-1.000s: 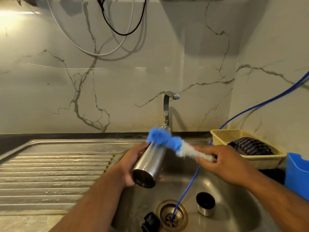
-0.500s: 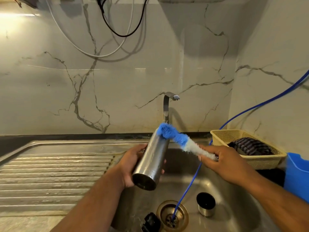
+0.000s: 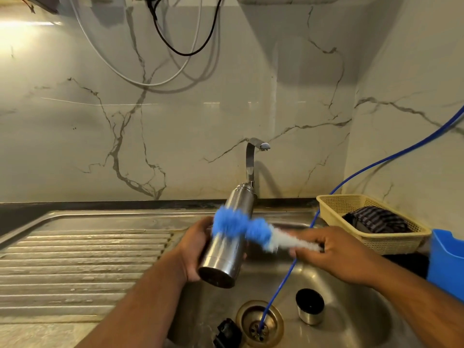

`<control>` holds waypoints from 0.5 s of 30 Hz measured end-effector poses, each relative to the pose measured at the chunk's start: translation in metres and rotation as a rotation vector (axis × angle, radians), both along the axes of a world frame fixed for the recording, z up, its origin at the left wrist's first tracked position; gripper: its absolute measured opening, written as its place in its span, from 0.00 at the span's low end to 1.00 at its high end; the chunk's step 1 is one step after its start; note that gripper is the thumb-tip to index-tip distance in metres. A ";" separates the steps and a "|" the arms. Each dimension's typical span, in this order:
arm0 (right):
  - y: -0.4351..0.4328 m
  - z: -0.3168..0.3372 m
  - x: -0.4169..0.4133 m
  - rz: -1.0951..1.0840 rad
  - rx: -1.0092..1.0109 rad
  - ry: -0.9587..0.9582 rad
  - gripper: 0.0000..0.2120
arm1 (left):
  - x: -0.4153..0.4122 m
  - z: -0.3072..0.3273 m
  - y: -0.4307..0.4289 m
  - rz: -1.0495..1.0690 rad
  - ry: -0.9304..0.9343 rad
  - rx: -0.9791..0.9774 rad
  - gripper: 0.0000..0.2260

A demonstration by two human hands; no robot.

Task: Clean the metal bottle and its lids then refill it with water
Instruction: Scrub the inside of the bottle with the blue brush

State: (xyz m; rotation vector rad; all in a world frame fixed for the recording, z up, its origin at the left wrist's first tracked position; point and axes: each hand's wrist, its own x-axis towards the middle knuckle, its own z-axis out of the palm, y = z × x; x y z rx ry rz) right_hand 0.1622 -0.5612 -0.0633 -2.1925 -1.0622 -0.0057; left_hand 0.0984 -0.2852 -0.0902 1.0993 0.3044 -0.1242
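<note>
**A:** Where is the bottle right now?

**B:** The metal bottle (image 3: pixel 224 258) is tilted above the sink (image 3: pixel 364 322), base toward us and neck toward the tap (image 3: pixel 251 159). The left hand (image 3: pixel 194 249) has its fingers curled round the lower body. The right hand (image 3: pixel 336 252) has its fingers gripping the white stem of the brush (image 3: pixel 236 226), whose blurred blue head lies across the bottle's outside.

**A:** What could go wrong?

**B:** Wet steel could slip from that one-handed hold and drop onto the metal cap (image 3: pixel 310 307) or the black lid (image 3: pixel 227 332). A brisk stroke might also snag the blue hose (image 3: pixel 283 275).
</note>
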 end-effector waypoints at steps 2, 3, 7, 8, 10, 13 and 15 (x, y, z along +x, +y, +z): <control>0.001 -0.006 0.012 -0.219 0.086 -0.134 0.06 | -0.001 0.003 -0.001 -0.027 -0.021 -0.002 0.30; 0.001 -0.008 0.014 -0.253 0.091 -0.148 0.05 | -0.002 0.005 -0.001 -0.047 -0.031 -0.010 0.30; -0.001 0.003 -0.002 0.067 -0.018 0.077 0.11 | -0.008 0.005 -0.003 -0.091 -0.066 -0.048 0.32; 0.000 0.002 -0.003 0.055 -0.011 0.058 0.12 | -0.009 0.006 -0.003 -0.128 -0.087 -0.048 0.32; 0.002 -0.003 0.008 -0.161 0.095 -0.059 0.07 | -0.010 0.010 -0.005 -0.205 -0.127 -0.010 0.30; -0.004 -0.003 0.013 -0.264 0.194 -0.090 0.06 | -0.008 0.013 -0.009 -0.244 -0.149 0.063 0.28; -0.007 0.001 0.008 -0.181 0.139 -0.082 0.07 | -0.006 0.012 -0.010 -0.252 -0.162 0.128 0.29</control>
